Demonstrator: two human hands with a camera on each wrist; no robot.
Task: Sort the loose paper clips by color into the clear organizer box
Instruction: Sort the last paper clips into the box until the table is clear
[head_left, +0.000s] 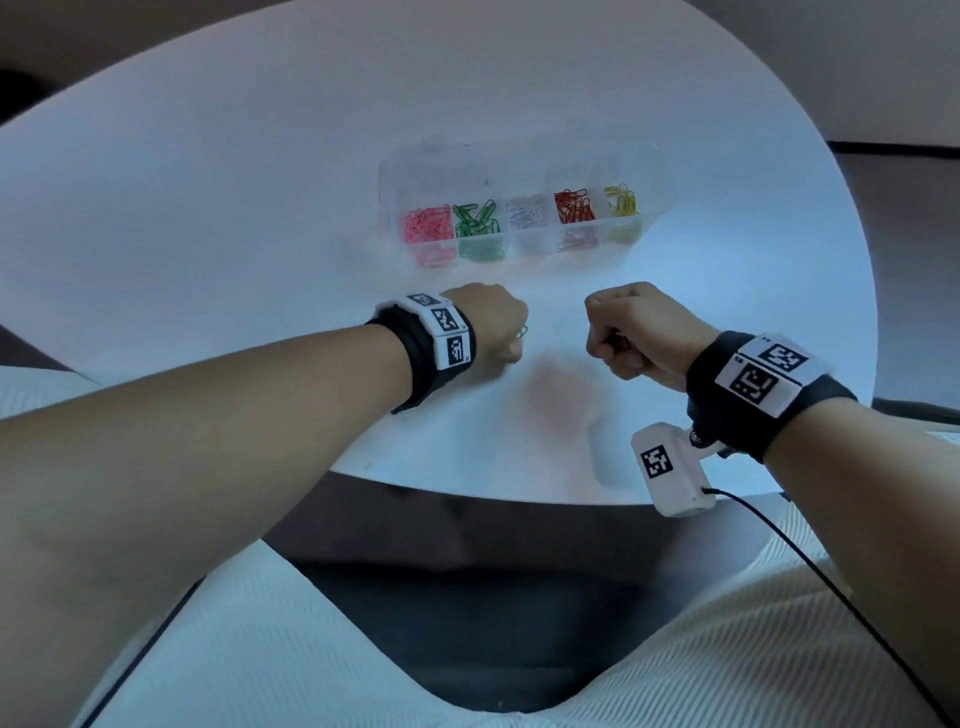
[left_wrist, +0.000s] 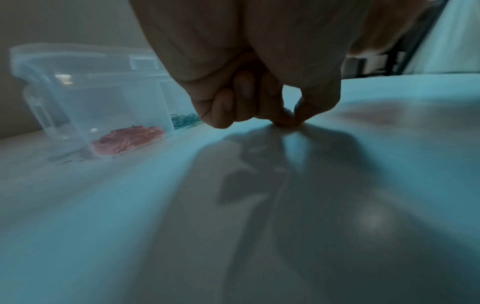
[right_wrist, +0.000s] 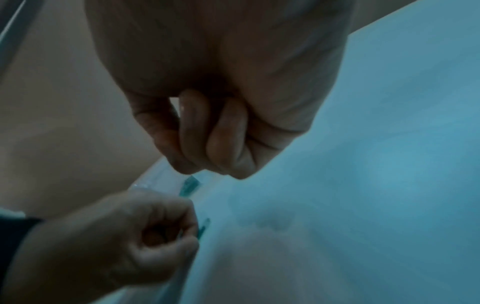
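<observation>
The clear organizer box (head_left: 390, 208) stands open at the table's middle, with a row of pink (head_left: 427, 224), green (head_left: 477, 218), white, red (head_left: 574, 208) and yellow clips in separate compartments. My left hand (head_left: 498, 327) is curled low on the table in front of the box, thumb and forefinger pinching a green paper clip (head_left: 522, 331). The right wrist view shows that clip (right_wrist: 203, 228) sticking out of the left hand (right_wrist: 130, 236). My right hand (head_left: 623, 332) is a closed fist just right of it; nothing shows in its curled fingers (right_wrist: 197, 133).
The round white table (head_left: 260, 208) ends at a curved front edge close below my wrists. A white camera unit (head_left: 675, 467) with a black cable hangs under the right wrist. In the left wrist view the box (left_wrist: 64, 86) stands left of the hand.
</observation>
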